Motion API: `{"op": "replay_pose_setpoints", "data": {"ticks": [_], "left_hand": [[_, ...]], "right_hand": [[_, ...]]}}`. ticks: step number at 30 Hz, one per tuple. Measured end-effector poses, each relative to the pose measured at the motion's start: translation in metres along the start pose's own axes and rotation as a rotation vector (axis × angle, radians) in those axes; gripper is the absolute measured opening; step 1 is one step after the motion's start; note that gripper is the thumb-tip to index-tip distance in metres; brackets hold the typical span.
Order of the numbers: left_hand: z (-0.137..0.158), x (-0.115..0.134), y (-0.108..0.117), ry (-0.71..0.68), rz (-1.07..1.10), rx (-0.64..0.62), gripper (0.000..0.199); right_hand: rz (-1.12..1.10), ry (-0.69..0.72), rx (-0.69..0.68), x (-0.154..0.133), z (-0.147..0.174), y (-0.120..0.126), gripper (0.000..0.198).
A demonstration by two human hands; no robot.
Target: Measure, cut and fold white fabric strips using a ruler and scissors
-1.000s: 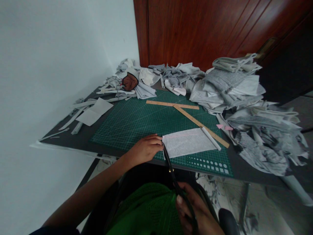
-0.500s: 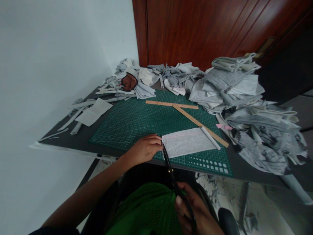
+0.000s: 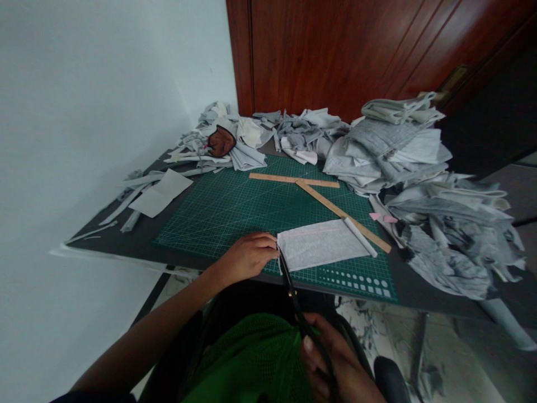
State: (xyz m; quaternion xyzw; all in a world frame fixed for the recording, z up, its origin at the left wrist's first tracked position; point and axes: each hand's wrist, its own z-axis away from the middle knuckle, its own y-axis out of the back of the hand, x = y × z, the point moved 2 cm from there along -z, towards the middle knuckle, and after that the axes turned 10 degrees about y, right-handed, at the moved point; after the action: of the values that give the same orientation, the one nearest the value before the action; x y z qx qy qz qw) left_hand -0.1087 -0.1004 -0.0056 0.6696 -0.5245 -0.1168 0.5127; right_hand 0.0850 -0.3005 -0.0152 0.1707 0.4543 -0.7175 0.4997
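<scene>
A grey piece of fabric (image 3: 321,245) lies flat on the green cutting mat (image 3: 210,215), with a faint pink line along its upper part and a rolled right end. At its left edge my left hand (image 3: 248,254) is closed, fingertips pinching the fabric's corner. Black scissors (image 3: 292,294) are in my right hand (image 3: 331,358), which is wrapped round the handles below the table edge. Their blades point up and away from me, with the tips at the fabric's left edge close to my left fingertips. Whether the blades are parted is hard to see.
Two wooden rulers (image 3: 321,198) lie on the mat beyond the fabric, one across the other's end. Heaps of grey fabric (image 3: 390,140) line the back and right. A pale sheet (image 3: 161,193) and strips lie left. A wall and a wooden door (image 3: 335,56) stand behind.
</scene>
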Motion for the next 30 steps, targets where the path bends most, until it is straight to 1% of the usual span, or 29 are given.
{"op": "replay_pose_setpoints", "data": {"ticks": [2, 5, 8, 11, 14, 17, 18, 19, 21, 23, 25, 28, 30], "left_hand": [[0.0, 0.0, 0.0, 0.006, 0.008, -0.002, 0.022], [0.0, -0.001, -0.001, 0.027, 0.014, -0.003, 0.02], [0.0, 0.0, 0.0, 0.072, -0.028, 0.021, 0.013], [0.0, 0.003, 0.003, 0.11, -0.101, 0.068, 0.014], [0.002, 0.011, 0.007, 0.033, -0.111, 0.078, 0.016], [0.009, 0.02, 0.01, -0.062, -0.107, 0.03, 0.02], [0.011, 0.023, 0.01, -0.086, -0.11, -0.006, 0.026], [0.013, 0.026, 0.009, -0.104, -0.119, -0.056, 0.037], [0.016, 0.03, 0.005, -0.124, -0.146, -0.189, 0.065], [0.018, 0.031, 0.0, -0.11, -0.168, -0.315, 0.085], [0.018, 0.03, -0.003, -0.077, -0.165, -0.371, 0.092], [0.022, 0.021, 0.0, -0.033, -0.159, -0.376, 0.096], [0.03, 0.011, 0.008, 0.005, -0.198, -0.37, 0.098]], "right_hand": [[-0.023, -0.021, 0.034, -0.004, 0.001, -0.001, 0.072], [-0.069, -0.017, 0.068, -0.01, 0.004, -0.004, 0.072], [-0.1, -0.013, 0.06, -0.01, 0.004, -0.006, 0.067], [-0.124, 0.01, 0.022, -0.005, 0.0, -0.004, 0.062], [-0.15, 0.037, -0.045, 0.003, -0.004, 0.004, 0.057], [-0.189, 0.097, -0.11, 0.008, -0.003, 0.018, 0.056], [-0.197, 0.127, -0.123, 0.008, -0.002, 0.023, 0.057], [-0.199, 0.158, -0.128, 0.008, 0.0, 0.028, 0.058], [-0.186, 0.211, -0.121, 0.006, 0.002, 0.036, 0.058], [-0.155, 0.243, -0.082, 0.004, 0.004, 0.041, 0.058], [-0.117, 0.245, -0.013, 0.003, 0.002, 0.044, 0.061], [-0.1, 0.219, 0.12, 0.006, -0.005, 0.049, 0.066], [-0.106, 0.208, 0.179, 0.007, -0.01, 0.051, 0.068]]}}
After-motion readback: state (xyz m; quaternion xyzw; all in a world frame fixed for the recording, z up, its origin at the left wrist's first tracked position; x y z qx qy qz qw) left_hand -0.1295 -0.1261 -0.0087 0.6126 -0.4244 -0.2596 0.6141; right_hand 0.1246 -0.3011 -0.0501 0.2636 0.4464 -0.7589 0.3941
